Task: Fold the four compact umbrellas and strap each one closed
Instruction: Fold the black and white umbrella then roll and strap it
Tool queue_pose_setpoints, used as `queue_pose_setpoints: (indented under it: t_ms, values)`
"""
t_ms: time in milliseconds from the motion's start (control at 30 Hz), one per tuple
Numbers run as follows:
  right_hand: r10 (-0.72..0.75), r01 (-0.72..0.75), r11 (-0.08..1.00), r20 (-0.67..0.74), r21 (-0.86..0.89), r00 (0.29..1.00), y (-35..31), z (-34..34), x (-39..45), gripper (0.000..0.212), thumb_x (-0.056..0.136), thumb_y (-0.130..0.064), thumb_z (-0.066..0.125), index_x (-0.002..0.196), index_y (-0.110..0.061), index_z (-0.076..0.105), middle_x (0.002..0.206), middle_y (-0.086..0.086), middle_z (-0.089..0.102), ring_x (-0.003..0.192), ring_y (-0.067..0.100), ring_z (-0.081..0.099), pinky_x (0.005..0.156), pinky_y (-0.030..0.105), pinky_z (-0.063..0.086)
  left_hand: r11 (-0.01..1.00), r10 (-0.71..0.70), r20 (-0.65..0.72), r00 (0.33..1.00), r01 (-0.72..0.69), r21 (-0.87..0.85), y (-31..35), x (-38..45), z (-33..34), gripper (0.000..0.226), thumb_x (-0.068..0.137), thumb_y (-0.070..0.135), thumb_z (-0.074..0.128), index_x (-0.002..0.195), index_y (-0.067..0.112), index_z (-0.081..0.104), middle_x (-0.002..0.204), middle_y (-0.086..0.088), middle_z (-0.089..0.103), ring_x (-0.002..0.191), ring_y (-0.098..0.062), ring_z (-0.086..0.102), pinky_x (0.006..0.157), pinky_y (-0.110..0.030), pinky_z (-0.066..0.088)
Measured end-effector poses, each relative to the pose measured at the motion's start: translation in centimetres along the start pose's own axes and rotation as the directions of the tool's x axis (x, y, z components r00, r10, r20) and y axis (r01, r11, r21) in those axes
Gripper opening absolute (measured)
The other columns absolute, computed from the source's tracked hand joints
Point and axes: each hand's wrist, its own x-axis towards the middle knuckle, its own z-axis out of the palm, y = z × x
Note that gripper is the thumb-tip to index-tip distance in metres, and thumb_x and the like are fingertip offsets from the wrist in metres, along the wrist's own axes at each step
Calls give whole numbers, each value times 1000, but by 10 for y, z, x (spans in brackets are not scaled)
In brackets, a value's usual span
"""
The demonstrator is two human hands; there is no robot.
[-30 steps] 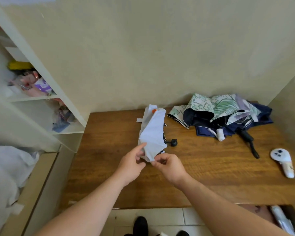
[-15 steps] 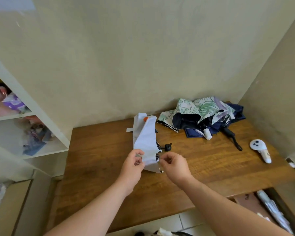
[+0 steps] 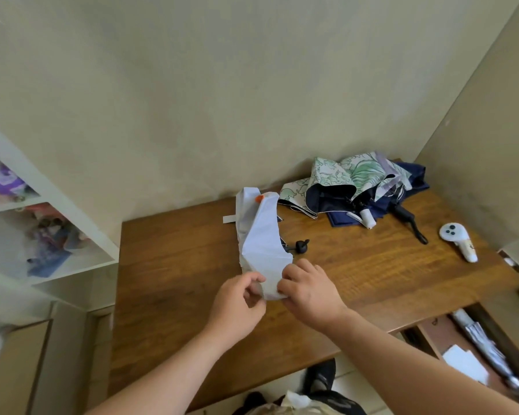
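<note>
A pale lilac compact umbrella (image 3: 261, 238) with an orange tip stands up from the wooden table (image 3: 174, 265), its black handle (image 3: 300, 246) poking out to the right. My left hand (image 3: 237, 304) pinches the near edge of its canopy. My right hand (image 3: 310, 292) grips the same lower edge from the right side. A short strap tab (image 3: 229, 219) sticks out on the umbrella's left. At the back right lies a heap of loose umbrellas: a green leaf-print one (image 3: 339, 175) over a navy one (image 3: 408, 187), with a white handle (image 3: 367, 219) and a black handle (image 3: 409, 223).
A white handheld controller (image 3: 459, 242) lies near the table's right edge. White shelves (image 3: 42, 205) with cluttered items stand at the left. The table sits in a corner between two walls. An open drawer or box (image 3: 477, 354) with items lies below right. Shoes show on the floor.
My view has swung rightward. Both hands have closed together on the lilac umbrella's lower edge and drawn its canopy in.
</note>
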Motion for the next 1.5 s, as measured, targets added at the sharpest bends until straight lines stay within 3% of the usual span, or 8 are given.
queue_pose_setpoints:
  t_ms: [167,500,667,800,967,1200,1400,1500]
  values:
    - [-97,91,991,62,101,993,-6,9,-19,10,86,-33,71,84,-26,64,90,-6,55,81,19,45,59,32,35,734,329,114,937,-330,594,-24,5,16,59,79,52,84,131,43,57,141,9,44,131,-16,41,111,-36,45]
    - [-217,159,966,298,205,930,7,51,-56,13,86,-38,69,95,-32,62,96,-6,50,90,21,51,64,33,41,599,444,335,831,-554,579,-65,2,41,22,86,37,73,107,36,70,119,14,64,115,-14,58,103,-37,52]
    - [-132,35,949,296,313,946,22,67,-55,12,85,-38,63,92,-30,69,97,-5,55,91,23,55,66,36,50,902,-113,137,984,44,429,-64,4,51,20,87,31,71,104,34,61,113,19,57,110,-8,54,97,-28,50]
    - [-141,27,928,282,372,949,27,79,-59,10,83,-33,69,91,-28,68,97,-5,54,90,21,52,68,34,50,668,-591,363,720,689,-280,-49,8,55,23,98,14,55,107,29,71,106,0,76,98,-19,69,83,-34,50]
    - [-147,29,909,256,416,955,17,85,-66,10,86,-29,70,95,-25,70,96,-5,55,88,21,54,71,31,47,439,-561,483,672,737,-514,-44,-1,60,29,102,23,61,127,39,62,113,1,79,102,-24,73,81,-35,50]
    - [131,-278,830,315,484,940,7,83,-78,12,80,-21,64,90,-24,58,94,-6,56,88,18,54,72,27,46,586,-480,517,709,697,-413,-52,-16,71,24,101,18,71,123,24,70,114,0,78,101,-16,76,87,-32,56]
    - [466,-854,-268,836,445,289,-5,77,-80,19,87,-8,60,102,-18,56,85,8,67,72,26,62,70,43,51,601,-528,395,752,660,-452,-54,-23,74,15,100,17,71,113,22,78,101,-2,79,99,-19,73,94,-37,60]
    - [314,-782,-492,916,382,250,-13,72,-70,12,98,-18,62,109,-19,59,102,13,76,84,29,69,74,40,53,633,-511,360,781,625,-457,-53,-26,72,11,98,18,75,107,21,78,98,-4,78,91,-17,69,90,-34,59]
